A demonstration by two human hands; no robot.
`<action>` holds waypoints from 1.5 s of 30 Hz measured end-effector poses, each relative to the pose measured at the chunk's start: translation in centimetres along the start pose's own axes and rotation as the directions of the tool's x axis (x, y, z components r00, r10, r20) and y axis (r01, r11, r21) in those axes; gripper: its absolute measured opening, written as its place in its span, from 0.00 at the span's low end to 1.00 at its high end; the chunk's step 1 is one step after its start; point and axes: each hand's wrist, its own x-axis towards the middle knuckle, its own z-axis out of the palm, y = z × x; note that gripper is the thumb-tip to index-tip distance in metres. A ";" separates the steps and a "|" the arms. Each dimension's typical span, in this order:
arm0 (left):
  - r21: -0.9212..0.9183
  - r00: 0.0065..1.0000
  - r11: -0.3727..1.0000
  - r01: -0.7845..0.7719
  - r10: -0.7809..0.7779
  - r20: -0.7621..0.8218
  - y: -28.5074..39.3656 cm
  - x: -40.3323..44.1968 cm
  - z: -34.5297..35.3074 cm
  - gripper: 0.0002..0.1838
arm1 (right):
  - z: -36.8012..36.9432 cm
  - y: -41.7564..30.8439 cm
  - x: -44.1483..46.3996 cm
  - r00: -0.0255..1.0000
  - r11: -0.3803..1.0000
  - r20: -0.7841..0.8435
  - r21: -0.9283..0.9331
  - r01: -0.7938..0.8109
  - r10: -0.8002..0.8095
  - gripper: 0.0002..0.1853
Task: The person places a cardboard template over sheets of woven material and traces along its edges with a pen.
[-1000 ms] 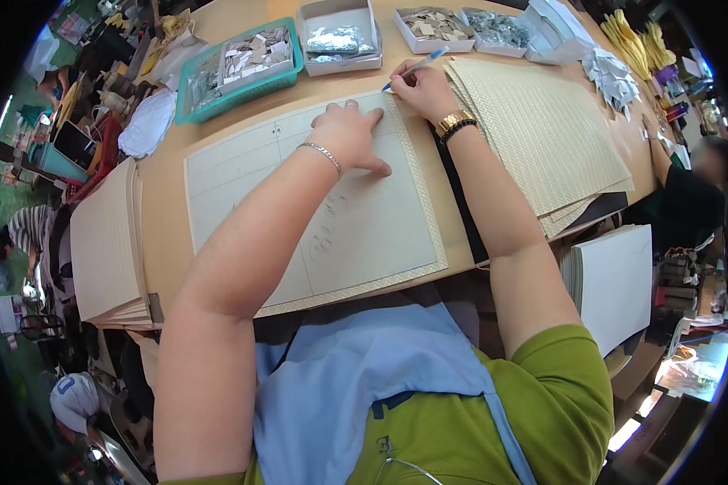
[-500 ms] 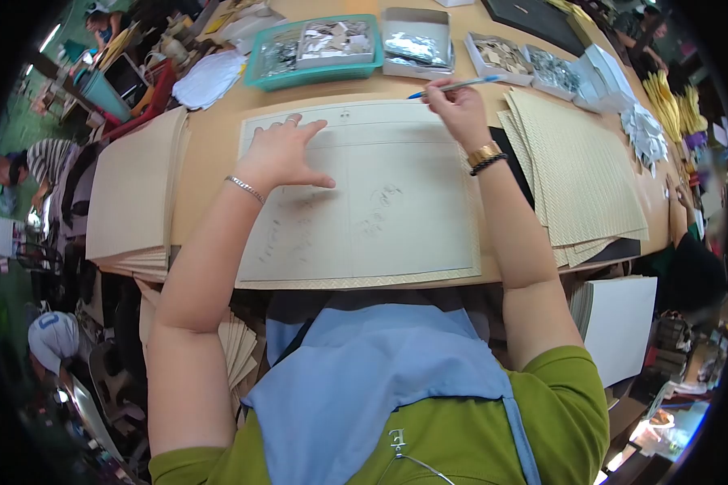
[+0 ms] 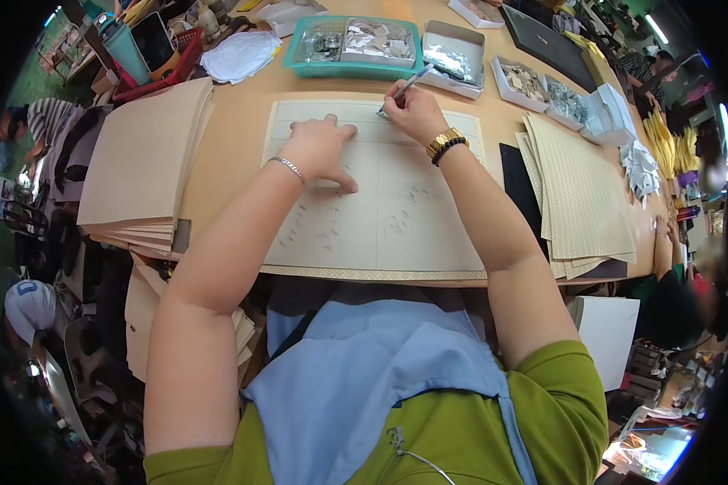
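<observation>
I see one lined sheet [image 3: 356,242] mid-frame, one bumpy stack [image 3: 582,190] at right, one smooth stack [image 3: 141,162] at left. One left hand [image 3: 318,153] spreads over the sheet, gripping nothing. Above centre, one right hand [image 3: 415,115] pinches one pen [image 3: 416,78]. Farther up sits one green tray [image 3: 348,72].

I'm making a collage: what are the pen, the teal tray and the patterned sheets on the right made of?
Pen: probably smooth plastic, from its pale, slim barrel.
Teal tray: likely plastic, slightly shiny, its walls evenly coloured.
Patterned sheets: perhaps embossed paper or card, being thin with a repeating texture.
</observation>
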 end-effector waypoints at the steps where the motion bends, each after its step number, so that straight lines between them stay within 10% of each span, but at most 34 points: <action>1: -0.002 1.000 1.000 0.003 -0.003 0.002 0.0 0.0 0.0 0.53 | 0.0 -0.1 0.0 1.000 1.000 0.013 -0.016 0.005 -0.005 0.14; 45: -0.008 0.999 1.000 0.017 -0.017 0.047 0.0 0.4 0.4 0.53 | 1.0 0.7 -0.8 0.994 1.000 -0.104 -0.011 0.013 -0.014 0.12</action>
